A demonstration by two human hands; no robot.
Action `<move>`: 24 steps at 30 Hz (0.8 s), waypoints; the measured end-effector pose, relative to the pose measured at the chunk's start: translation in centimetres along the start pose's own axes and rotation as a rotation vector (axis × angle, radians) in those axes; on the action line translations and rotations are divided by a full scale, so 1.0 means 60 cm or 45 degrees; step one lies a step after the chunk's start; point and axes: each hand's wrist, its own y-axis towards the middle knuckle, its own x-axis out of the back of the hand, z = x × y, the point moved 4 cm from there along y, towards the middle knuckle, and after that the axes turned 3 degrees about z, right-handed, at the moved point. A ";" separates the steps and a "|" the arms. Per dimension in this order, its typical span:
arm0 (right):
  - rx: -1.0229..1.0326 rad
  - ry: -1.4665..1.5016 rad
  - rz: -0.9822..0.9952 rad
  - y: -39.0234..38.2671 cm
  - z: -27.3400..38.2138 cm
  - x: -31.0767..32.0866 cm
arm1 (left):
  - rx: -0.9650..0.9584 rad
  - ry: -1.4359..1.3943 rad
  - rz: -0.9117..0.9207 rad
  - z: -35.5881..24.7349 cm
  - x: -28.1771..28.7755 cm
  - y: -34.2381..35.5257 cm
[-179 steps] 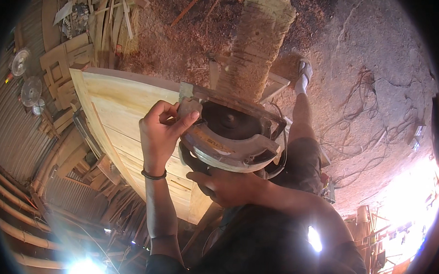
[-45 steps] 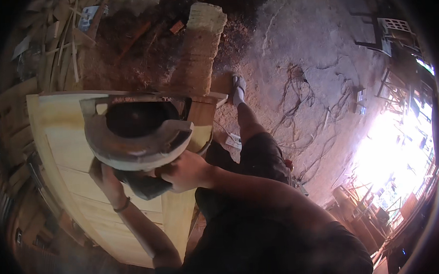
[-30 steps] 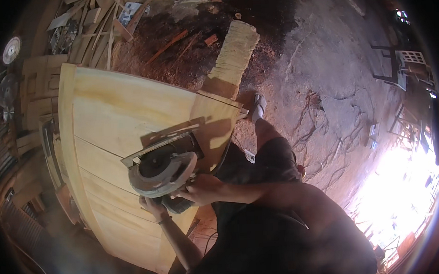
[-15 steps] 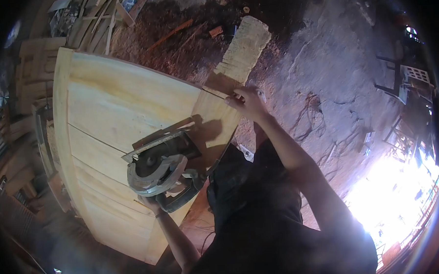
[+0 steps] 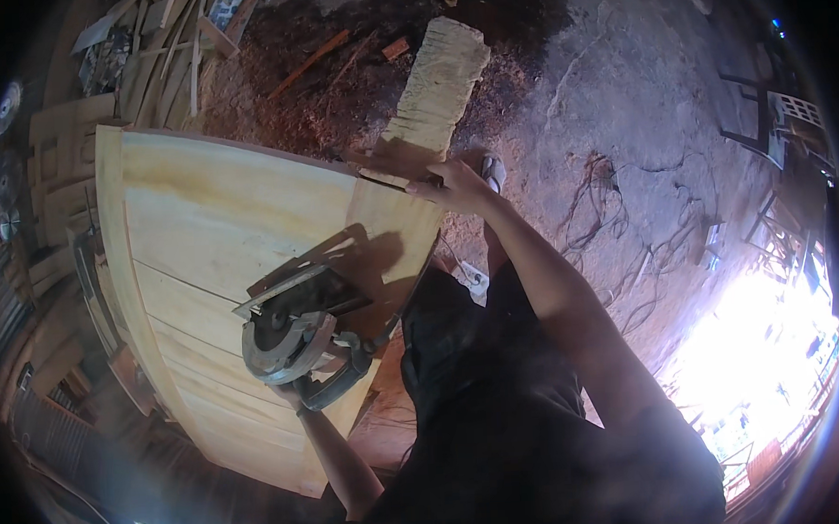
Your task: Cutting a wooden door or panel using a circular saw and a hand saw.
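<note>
A circular saw [image 5: 297, 347], grey and black with a flat base plate, is tilted over a pale wooden panel [image 5: 212, 229] and casts a shadow on it. My left hand [image 5: 292, 393] grips the saw from its near side; the saw body hides most of the fingers. At the panel's far right corner, my right hand [image 5: 454, 187] is closed with thumb and fingers on a narrow wood strip [image 5: 385, 177] along the edge. A dark gap shows between strip and panel.
A rough-edged board [image 5: 438, 79] lies on the dirt floor beyond the panel. Scrap wood [image 5: 153, 49] is piled at the far left. A cord [image 5: 596, 198] trails over the floor at right. Stacked wooden pieces [image 5: 65, 174] stand left of the panel. Bright light enters at lower right.
My right hand has shifted slightly left, and the narrow strip now stands out more from the panel's edge. The saw stays over the panel, tilted a little differently. The view has shifted slightly.
</note>
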 end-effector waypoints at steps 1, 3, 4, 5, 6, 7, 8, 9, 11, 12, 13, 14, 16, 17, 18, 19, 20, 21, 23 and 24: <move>0.001 0.047 0.001 0.000 0.002 0.000 | -0.009 -0.035 -0.027 -0.001 -0.004 -0.001; 0.002 0.104 -0.027 -0.005 0.005 0.002 | -0.016 -0.106 -0.074 -0.001 -0.016 0.001; 0.007 0.164 -0.047 -0.007 0.012 0.004 | -0.027 -0.138 -0.104 -0.001 -0.016 0.002; 0.018 0.163 -0.044 -0.009 0.020 0.008 | -0.043 -0.179 -0.129 -0.004 -0.024 -0.003; -0.148 0.279 0.032 -0.012 0.019 0.011 | -0.053 -0.184 -0.134 0.002 -0.013 -0.001; -0.304 0.395 0.124 -0.011 0.022 0.005 | -0.082 -0.092 -0.037 0.012 0.010 0.007; -0.290 0.391 0.126 -0.010 0.020 0.007 | -0.105 -0.002 0.075 0.011 0.008 0.008; -0.235 0.298 0.079 -0.006 0.015 0.013 | -0.117 -0.011 0.068 0.015 0.009 0.010; -0.165 0.191 0.051 0.000 -0.002 0.009 | 0.024 -0.149 -0.071 0.014 -0.020 0.012; -0.139 0.261 0.011 -0.004 -0.021 0.014 | 0.153 -0.218 0.055 -0.005 -0.064 0.007; -0.082 0.338 0.008 0.004 -0.012 0.009 | 0.064 -0.251 0.107 -0.007 -0.057 0.010; -0.025 0.280 0.061 0.014 0.008 -0.002 | 0.043 -0.194 0.179 0.002 -0.024 0.021; -0.020 0.197 0.070 0.028 -0.007 -0.006 | 0.039 -0.207 0.303 0.009 -0.015 0.030; -0.043 0.131 0.051 0.030 -0.018 -0.004 | 0.043 -0.274 0.335 0.003 -0.033 0.030; -0.061 0.177 0.048 0.026 -0.023 -0.003 | 0.059 -0.207 0.182 -0.008 -0.059 0.023; -0.024 0.170 0.082 0.030 -0.013 -0.018 | -0.100 -0.141 0.422 -0.010 -0.014 0.032; 0.037 0.177 -0.045 0.029 -0.057 -0.006 | -0.056 -0.125 0.316 -0.014 -0.071 0.034; 0.117 0.190 -0.152 0.032 -0.075 0.008 | -0.023 -0.100 0.188 -0.031 -0.113 0.026; -0.059 0.223 -0.052 0.030 -0.045 -0.001 | -0.080 -0.079 0.108 -0.023 -0.061 0.027; -0.270 0.262 0.018 0.020 -0.036 -0.008 | -0.115 -0.036 0.060 -0.013 -0.030 0.027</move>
